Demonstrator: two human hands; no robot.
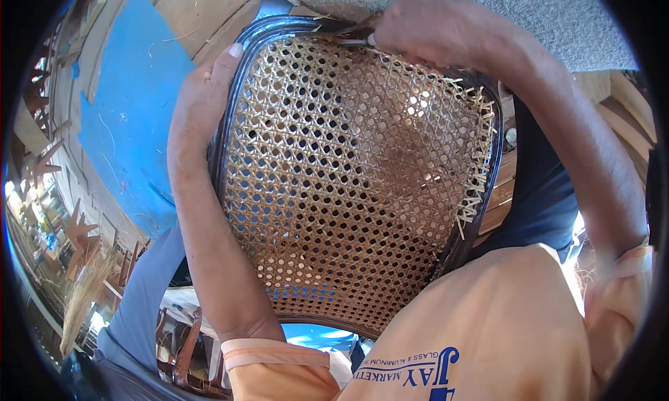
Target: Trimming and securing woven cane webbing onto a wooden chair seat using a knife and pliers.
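A woven cane panel (313, 150) fills a dark, rounded wooden chair frame (224, 133), tilted in front of my body. Short cut cane ends (477, 164) stick out along its right edge. My left hand (203, 98) grips the frame's upper left side, thumb on the front and fingers hidden behind. At the top edge my right hand (418, 32) is closed around a tool mostly hidden by the fist. Only a thin metal shaft (354, 42) shows, lying along the border between cane and wood; the tool's exact kind cannot be made out.
A blue sheet (132, 122) lies over boards at the left. Grey textured cloth (516, 25) covers the far right. A bundle of straw-like strands (87, 296) and carved wooden pieces (187, 349) are at the lower left. My legs are beneath the frame.
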